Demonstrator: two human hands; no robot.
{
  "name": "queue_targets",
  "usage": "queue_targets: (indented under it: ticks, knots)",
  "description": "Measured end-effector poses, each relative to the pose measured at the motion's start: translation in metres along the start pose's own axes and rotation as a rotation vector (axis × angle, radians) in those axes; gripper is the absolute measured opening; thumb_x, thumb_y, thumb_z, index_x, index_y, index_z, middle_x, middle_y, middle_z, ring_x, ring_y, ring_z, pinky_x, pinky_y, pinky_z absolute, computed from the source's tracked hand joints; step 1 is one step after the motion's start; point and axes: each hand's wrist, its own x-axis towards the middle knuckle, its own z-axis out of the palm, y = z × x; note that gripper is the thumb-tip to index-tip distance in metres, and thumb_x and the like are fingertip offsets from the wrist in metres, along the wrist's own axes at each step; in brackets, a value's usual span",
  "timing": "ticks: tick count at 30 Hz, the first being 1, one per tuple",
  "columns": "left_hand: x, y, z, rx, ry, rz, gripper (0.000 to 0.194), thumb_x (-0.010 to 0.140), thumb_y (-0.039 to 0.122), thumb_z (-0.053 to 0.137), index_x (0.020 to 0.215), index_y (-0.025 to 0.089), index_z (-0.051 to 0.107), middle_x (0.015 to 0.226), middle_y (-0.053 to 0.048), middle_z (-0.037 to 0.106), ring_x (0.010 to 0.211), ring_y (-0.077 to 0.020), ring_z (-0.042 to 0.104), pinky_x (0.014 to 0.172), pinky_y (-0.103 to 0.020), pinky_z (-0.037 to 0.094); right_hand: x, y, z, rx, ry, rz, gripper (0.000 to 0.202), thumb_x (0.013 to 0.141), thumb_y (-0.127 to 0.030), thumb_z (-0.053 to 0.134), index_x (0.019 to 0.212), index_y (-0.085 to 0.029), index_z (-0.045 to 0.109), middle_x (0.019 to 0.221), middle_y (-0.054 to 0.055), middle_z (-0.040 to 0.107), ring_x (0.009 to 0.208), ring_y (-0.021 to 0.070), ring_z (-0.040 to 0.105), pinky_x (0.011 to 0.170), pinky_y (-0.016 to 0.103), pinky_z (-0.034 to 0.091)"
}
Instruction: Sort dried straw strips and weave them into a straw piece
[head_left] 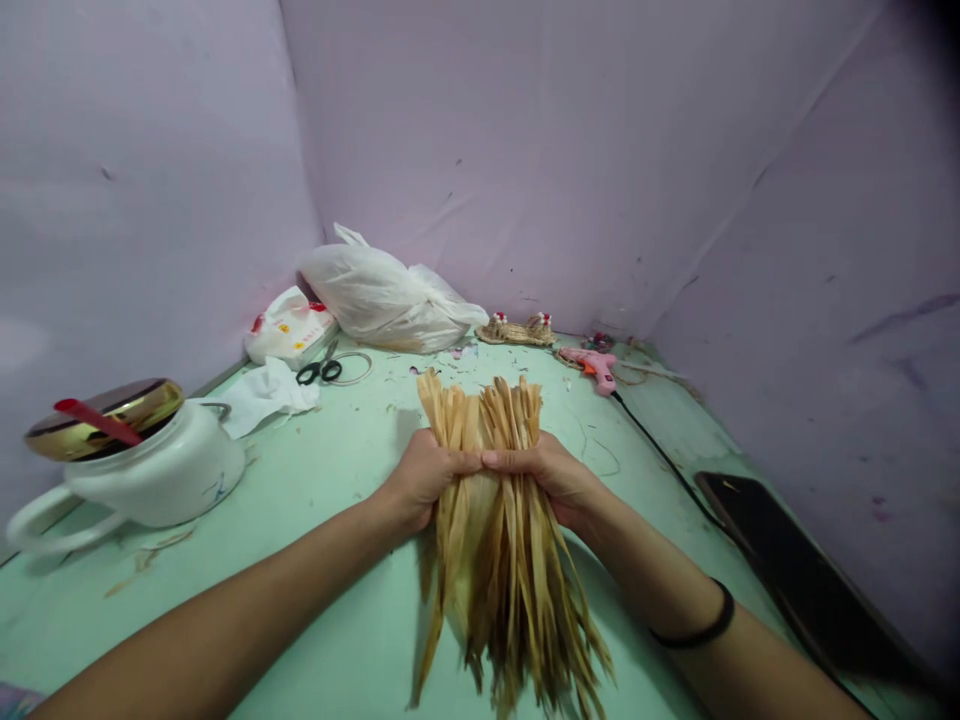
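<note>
Over table (337, 520): both hands' fingers (457, 462) wrapped round straw bundle (499, 540).

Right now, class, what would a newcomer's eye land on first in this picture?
A bundle of dried straw strips at centre, gripped by the left hand and right hand over the green table. Next, a white pot with a gold lid at left and a white plastic bag behind.

1. One head-worn view looks forward and down from above the person's arms
2. It sits close over the green table (315, 520), facing the corner of the lilac walls (525, 150)
</note>
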Motion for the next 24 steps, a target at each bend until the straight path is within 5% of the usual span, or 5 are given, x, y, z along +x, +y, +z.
queue_targets:
  ticks: [14,24]
  knots:
    - [0.002,-0.002,-0.001,0.042,0.105,0.002,0.03,0.045,0.012,0.074,0.073,0.009,0.065,0.071,-0.008,0.067,0.066,-0.0217,0.062,0.064,-0.033,0.05,0.002,0.007,0.001,-0.205,0.092,-0.101,0.029,0.048,-0.01,0.064,0.077,-0.012,0.063,0.064,0.003,0.067,0.059,0.0192,0.061,0.059,0.031,0.049]
    - [0.002,-0.006,-0.002,-0.053,-0.042,-0.058,0.043,0.042,0.016,0.078,0.081,0.007,0.064,0.079,-0.013,0.068,0.077,-0.0272,0.062,0.075,-0.039,0.049,0.002,0.008,0.008,-0.314,0.151,-0.163,0.025,0.047,-0.009,0.061,0.072,-0.014,0.064,0.055,-0.003,0.061,0.053,0.0138,0.055,0.055,0.026,0.045]
